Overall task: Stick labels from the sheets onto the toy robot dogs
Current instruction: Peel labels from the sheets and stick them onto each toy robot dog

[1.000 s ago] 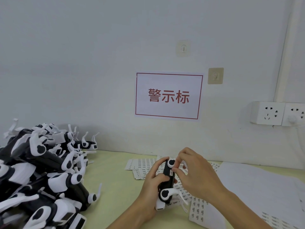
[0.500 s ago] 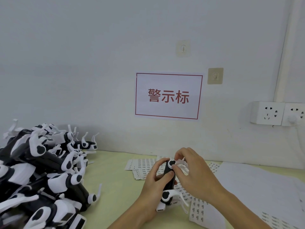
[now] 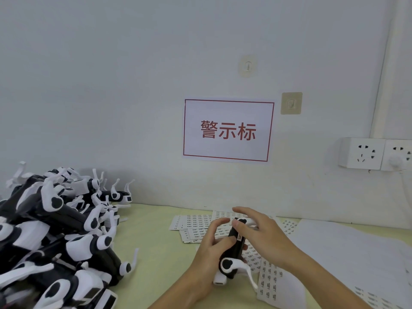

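My left hand [image 3: 208, 253] grips a black and white toy robot dog [image 3: 235, 249] and holds it on end above the label sheets [image 3: 194, 221]. A small label [image 3: 240, 237] sits on the dog's black body. My right hand [image 3: 265, 239] is at the dog's upper end, its thumb touching the body just above the label, its fingers stretched out over the top. A big pile of the same toy dogs [image 3: 55, 230] fills the left of the table.
More label sheets [image 3: 269, 284] lie under and to the right of my hands, beside blank white sheets [image 3: 347, 248]. The yellow-green table [image 3: 156, 241] ends at a white wall with a red-framed sign [image 3: 227, 130] and sockets [image 3: 365, 152].
My right hand's fingers have uncurled from pinching at the dog's top and now stretch out, thumb on the body. The label now shows on the dog. My left hand keeps its grip.
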Demonstrator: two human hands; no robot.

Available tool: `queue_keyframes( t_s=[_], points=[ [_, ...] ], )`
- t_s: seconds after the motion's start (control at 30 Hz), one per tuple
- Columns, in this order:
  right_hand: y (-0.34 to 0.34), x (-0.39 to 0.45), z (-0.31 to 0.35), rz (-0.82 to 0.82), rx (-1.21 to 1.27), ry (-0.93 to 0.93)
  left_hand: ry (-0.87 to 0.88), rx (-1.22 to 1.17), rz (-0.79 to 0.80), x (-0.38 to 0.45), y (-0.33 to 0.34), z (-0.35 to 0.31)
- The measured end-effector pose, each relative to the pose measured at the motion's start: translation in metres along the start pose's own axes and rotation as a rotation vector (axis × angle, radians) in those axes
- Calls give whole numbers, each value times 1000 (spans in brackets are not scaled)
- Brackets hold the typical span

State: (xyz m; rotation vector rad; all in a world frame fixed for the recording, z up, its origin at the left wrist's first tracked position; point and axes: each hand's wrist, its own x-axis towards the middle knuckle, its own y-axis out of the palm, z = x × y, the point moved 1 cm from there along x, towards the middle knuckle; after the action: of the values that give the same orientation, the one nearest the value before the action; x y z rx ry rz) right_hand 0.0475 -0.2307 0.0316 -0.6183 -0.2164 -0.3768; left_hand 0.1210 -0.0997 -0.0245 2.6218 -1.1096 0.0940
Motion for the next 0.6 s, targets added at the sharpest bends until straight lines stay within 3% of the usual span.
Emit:
queue_keyframes(
  t_s=[0.3, 0.47, 0.6],
  points=[
    [-11, 5, -13, -281, 227, 86, -20, -35, -162, 7, 0, 3],
    [-10, 5, -14, -201, 300, 211, -18, -129, -240, 8, -2, 3],
    [-28, 3, -10, -38, 378, 304, -48, -161, -272, 8, -2, 0]
  ],
)
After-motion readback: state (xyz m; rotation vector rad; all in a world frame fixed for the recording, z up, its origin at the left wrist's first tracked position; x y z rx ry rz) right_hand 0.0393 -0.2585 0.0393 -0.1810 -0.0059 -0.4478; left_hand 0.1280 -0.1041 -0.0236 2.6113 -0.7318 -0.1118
